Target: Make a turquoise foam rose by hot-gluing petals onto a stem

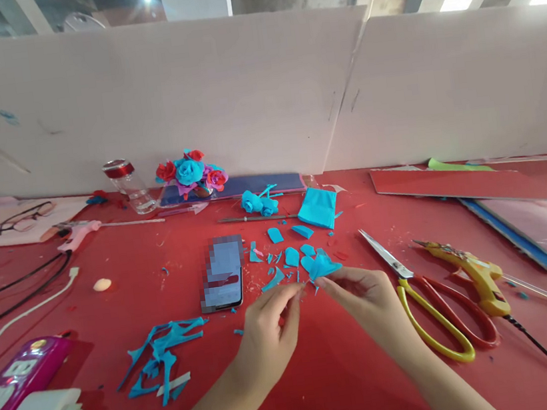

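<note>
My left hand [267, 330] and my right hand [367, 300] meet over the red table [336, 371], fingertips close together. My right hand pinches a small blue paper petal [322, 266]. My left hand's thumb and forefinger are closed on something thin next to the petal; I cannot tell what it is. Several cut blue petals [291, 255] lie just beyond the fingers. A phone [222, 272] lies left of them. Red-and-yellow scissors [430, 305] rest to the right of my right hand.
A yellow glue gun [468, 267] lies right of the scissors. Blue paper scraps [165, 354] lie at the left front, with a power strip [17, 383] and charger. Finished paper roses [191, 172], a jar [127, 184], glasses [13, 220] and a pink glue gun [78, 232] stand at the back.
</note>
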### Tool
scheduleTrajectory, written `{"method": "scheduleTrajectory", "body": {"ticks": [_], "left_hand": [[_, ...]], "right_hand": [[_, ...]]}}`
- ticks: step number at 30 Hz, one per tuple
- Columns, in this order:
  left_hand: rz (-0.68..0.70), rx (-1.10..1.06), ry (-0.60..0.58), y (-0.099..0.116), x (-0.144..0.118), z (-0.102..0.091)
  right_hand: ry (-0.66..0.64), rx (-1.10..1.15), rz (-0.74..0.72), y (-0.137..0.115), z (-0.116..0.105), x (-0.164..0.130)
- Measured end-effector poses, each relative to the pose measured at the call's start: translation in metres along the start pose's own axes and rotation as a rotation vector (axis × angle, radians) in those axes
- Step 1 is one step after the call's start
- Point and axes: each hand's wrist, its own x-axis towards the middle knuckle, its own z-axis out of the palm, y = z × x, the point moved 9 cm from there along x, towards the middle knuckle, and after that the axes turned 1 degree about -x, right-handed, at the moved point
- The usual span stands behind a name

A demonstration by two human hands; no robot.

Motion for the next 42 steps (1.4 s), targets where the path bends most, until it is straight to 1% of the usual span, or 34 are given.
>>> {"method": "scheduleTrajectory", "body": {"ticks": [4,8,11,14,16,18,20,23,26,29,31,34,37,39,42], "left_hand": [[0.033,0.005,0.011,0.004,0.000,-0.002],[0.031,0.003,0.027,0.004,-0.001,-0.003],[0.004,-0.035,0.050,0.004,0.000,-0.005],[-0.055,-0.109,0.069,0.001,0.004,-0.008],[-0.062,-0.156,0.087,0.002,0.007,-0.011],[-0.038,-0.209,0.095,0.005,0.008,-0.013],[-0.015,-0.260,0.077,0.008,0.008,-0.013],[-0.003,-0.277,0.031,0.009,0.007,-0.009],[0.005,-0.250,0.033,0.008,0.006,-0.009],[0.004,-0.227,0.060,0.006,0.005,-0.010],[-0.019,-0.230,0.061,0.003,0.005,-0.010],[-0.082,-0.282,0.009,0.001,0.005,-0.004],[-0.127,-0.331,-0.080,0.003,0.003,0.005],[-0.144,-0.346,-0.132,0.005,0.001,0.010],[-0.150,-0.360,-0.204,0.008,-0.004,0.017]], "right_hand": [[0.018,0.012,-0.035,-0.002,-0.001,0.000],[0.011,0.031,-0.085,-0.007,0.000,-0.003],[0.006,0.007,-0.134,-0.014,-0.001,-0.005],[0.006,-0.021,-0.174,-0.020,-0.001,-0.006],[0.016,-0.026,-0.168,-0.020,-0.002,-0.005],[0.032,-0.025,-0.144,-0.018,-0.004,-0.005],[0.052,-0.023,-0.127,-0.017,-0.006,-0.004],[0.085,-0.025,-0.129,-0.016,-0.012,-0.004],[0.122,-0.044,-0.134,-0.013,-0.024,-0.001],[0.162,-0.150,-0.127,-0.005,-0.040,0.004],[0.159,-0.272,-0.151,0.000,-0.048,0.010],[0.111,-0.505,-0.246,0.000,-0.051,0.022],[0.019,-0.619,-0.337,0.000,-0.043,0.036],[-0.087,-0.645,-0.399,0.000,-0.028,0.045],[-0.263,-0.707,-0.484,0.004,0.007,0.053]]}}
